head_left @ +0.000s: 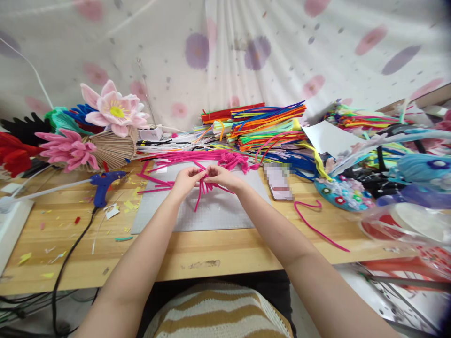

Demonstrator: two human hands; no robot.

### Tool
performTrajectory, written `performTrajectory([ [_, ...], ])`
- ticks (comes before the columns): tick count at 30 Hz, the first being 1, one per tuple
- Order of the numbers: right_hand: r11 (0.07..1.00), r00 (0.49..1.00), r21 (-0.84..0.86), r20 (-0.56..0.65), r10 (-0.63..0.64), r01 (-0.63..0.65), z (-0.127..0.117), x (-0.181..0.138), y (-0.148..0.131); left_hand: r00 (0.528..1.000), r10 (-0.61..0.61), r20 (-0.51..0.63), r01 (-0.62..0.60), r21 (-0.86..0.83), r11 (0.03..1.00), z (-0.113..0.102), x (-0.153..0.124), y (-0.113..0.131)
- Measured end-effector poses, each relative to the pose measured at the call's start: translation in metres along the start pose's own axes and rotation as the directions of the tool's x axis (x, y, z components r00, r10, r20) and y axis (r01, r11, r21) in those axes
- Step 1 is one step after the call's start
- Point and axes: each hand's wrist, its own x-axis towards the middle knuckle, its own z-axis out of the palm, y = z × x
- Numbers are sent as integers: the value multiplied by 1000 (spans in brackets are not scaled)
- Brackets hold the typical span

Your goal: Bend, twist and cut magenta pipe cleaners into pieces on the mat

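Over the grey cutting mat (225,213), my left hand (188,180) and my right hand (222,176) meet at a cluster of magenta pipe cleaners (205,188). Fingers of both hands are closed on its top, and loose stems fan out below and to the sides. Several straight magenta pipe cleaners (158,187) lie to the left of my left hand. Behind my right hand rests a bunch of curled magenta pipe cleaners (234,161). A long row of magenta stems (183,156) runs along the mat's far edge. My fingers hide the middle of the cluster.
A blue glue gun (102,188) with a black cord lies at left, near pipe-cleaner flowers (114,110) and scattered scraps. Bundles of coloured pipe cleaners (268,124) are piled behind. On the right are a phone (279,182), a bent magenta stem (317,227) and a flowered blue piece (343,192).
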Motion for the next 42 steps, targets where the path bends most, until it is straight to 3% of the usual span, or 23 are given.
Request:
performTrajectory([
  [7, 999, 999, 48, -30, 22, -21, -3, 1, 2, 1000, -11, 18, 11, 27, 1000, -3, 1, 3],
  [12, 995, 1000, 96, 14, 11, -12, -8, 2, 1, 999, -37, 8, 37, -5, 999, 0, -1, 6],
  [23, 997, 999, 55, 3, 47, -47, -4, 0, 1, 1000, 17, -19, -17, 24, 1000, 6, 2, 4],
  [26, 995, 998, 76, -17, 64, -62, -3, -1, 1, 1000, 3, 20, -3, 27, 1000, 7, 1, 6],
  [31, 988, 999, 148, -11, 38, -36, -4, 0, 1, 998, -29, 55, 30, -15, 999, 6, -2, 11],
  [36, 993, 1000, 114, 5, 31, -31, -9, 2, 4, 994, -60, 87, 66, -67, 996, 5, -2, 8],
  [42, 994, 1000, 113, -13, 4, -2, -8, -1, 2, 998, -20, 61, 21, -17, 1000, 4, -1, 7],
])
